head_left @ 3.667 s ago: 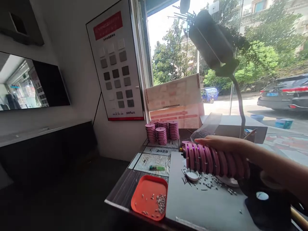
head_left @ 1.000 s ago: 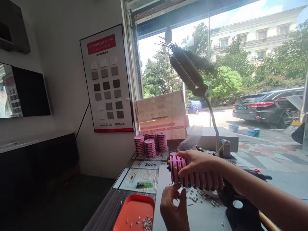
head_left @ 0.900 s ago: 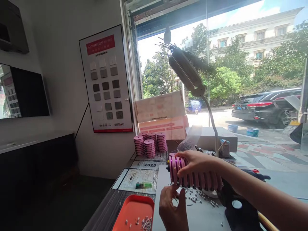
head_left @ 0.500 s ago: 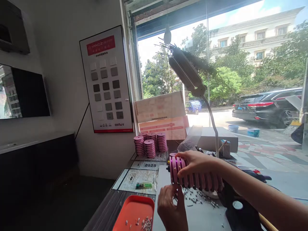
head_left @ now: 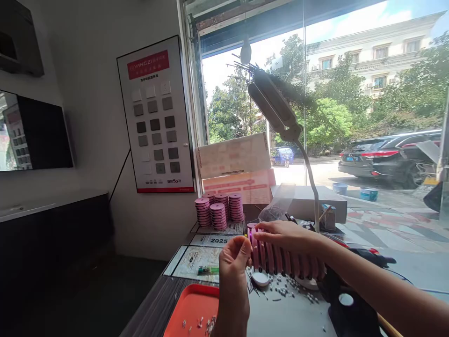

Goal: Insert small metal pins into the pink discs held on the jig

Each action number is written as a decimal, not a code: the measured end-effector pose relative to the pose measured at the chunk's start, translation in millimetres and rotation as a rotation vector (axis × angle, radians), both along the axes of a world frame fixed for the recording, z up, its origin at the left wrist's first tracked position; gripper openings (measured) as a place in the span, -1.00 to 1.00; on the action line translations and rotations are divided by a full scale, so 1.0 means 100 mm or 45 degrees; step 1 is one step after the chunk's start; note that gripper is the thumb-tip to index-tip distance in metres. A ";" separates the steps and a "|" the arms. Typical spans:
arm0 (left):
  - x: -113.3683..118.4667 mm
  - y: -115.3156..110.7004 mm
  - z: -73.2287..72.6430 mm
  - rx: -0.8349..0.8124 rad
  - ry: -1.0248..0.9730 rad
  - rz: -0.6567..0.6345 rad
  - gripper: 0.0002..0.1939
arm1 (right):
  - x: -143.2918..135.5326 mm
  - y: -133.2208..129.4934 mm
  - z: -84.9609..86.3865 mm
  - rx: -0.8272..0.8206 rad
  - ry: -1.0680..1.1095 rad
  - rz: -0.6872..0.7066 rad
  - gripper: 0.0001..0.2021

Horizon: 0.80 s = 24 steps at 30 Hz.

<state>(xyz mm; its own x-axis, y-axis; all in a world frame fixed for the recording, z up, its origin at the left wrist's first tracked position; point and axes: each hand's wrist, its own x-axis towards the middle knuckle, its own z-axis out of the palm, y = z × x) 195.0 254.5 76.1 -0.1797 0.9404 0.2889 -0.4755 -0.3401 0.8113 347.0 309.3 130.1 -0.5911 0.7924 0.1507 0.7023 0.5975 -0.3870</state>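
The wall poster (head_left: 156, 117) reads "YANGZI" on red; a desk (head_left: 196, 262) calendar shows "2025". The row of pink discs (head_left: 284, 260) lies right of the orange tray (head_left: 191, 313). The right hand (head_left: 284, 234) rests curled over it; the left hand (head_left: 235, 255) pinches its near end, grip closed.

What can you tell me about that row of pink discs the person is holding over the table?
The row of pink discs is a line of flat, round, plastic-looking discs standing on edge, packed face to face and lying level above the grey table. Dark gaps show between them. The right hand lies along the top, while the left hand meets its left end with pinched fingers. Its right end runs into a black fixture.
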 end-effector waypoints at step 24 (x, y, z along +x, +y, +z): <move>0.14 0.05 -0.73 -0.364 0.031 -0.341 -0.46 | 0.04 -0.04 -0.01 0.017 0.212 0.041 -0.60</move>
